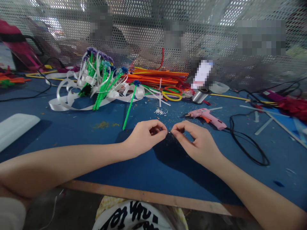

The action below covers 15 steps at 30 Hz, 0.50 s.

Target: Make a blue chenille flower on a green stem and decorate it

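My left hand (150, 135) and my right hand (195, 139) face each other over the blue table, each in a pinch of thumb and forefinger. A tiny pale bit shows between the two sets of fingertips, too small to name. Just beyond the fingers lies a small pile of white beads (160, 111). A green pipe cleaner stem with a blue flower top (129, 107) rests to the left of them. Right of the beads a pink glue gun (207, 117) lies on its side, its nozzle pointing left.
Behind stand bunches of green-stemmed pipe cleaner flowers (102, 86) with white ribbon (63, 103). Orange pipe cleaners (153, 78), a silver spool (200, 96) and a lit phone (202, 74) lie at the back. A black cord (249, 139) loops at right; a white object (18, 127) sits at left.
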{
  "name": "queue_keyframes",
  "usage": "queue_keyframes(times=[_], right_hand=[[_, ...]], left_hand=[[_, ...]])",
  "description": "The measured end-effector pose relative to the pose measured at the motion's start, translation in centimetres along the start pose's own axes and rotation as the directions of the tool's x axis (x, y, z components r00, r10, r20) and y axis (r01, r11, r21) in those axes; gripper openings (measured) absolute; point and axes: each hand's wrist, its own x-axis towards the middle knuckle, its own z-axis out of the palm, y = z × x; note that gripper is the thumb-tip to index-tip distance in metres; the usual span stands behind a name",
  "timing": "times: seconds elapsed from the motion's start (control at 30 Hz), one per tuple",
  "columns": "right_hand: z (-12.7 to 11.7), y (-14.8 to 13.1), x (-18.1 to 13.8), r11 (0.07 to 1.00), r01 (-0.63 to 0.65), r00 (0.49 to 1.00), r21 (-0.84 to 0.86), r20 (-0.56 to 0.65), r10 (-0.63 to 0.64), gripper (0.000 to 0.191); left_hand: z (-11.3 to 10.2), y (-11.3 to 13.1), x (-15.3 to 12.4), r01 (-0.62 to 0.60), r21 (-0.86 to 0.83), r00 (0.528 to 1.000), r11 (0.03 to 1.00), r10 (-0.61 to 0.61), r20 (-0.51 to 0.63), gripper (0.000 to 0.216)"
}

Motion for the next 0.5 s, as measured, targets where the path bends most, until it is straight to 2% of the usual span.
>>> queue_keyframes(times=[0.13, 0.23, 0.33, 0.4, 0.5], right_hand=[[0.1, 0.1, -0.1, 1.0, 0.011, 1.0, -0.005, -0.001, -0.011, 0.012], [0.0, 0.5, 0.0, 0.996, -0.073, 0.995, -0.045, -0.074, 0.07, 0.012], [-0.2, 0.8, 0.2, 0.985, -0.162, 0.98, -0.052, -0.129, 0.154, 0.013], [-0.3, 0.9, 0.3, 0.985, -0.167, 0.979, -0.033, -0.122, 0.162, 0.014], [-0.2, 0.9, 0.2, 0.986, -0.164, 0.983, -0.02, -0.092, 0.162, 0.015]], left_hand=[[0.0, 0.0, -0.1, 0.006, -0.007, 1.0, 1.0, -0.006, 0.004, 0.011], [0.0, -0.3, 0.1, 0.03, -0.1, 0.99, 0.995, -0.044, -0.133, 0.01], [-0.1, -0.9, 0.6, 0.024, -0.285, 0.944, 0.958, -0.115, -0.308, 0.012], [-0.2, -1.3, 1.0, 0.022, -0.366, 0.923, 0.93, -0.159, -0.35, 0.013], [-0.2, -1.6, 1.2, -0.005, -0.407, 0.912, 0.913, -0.163, -0.377, 0.012]])
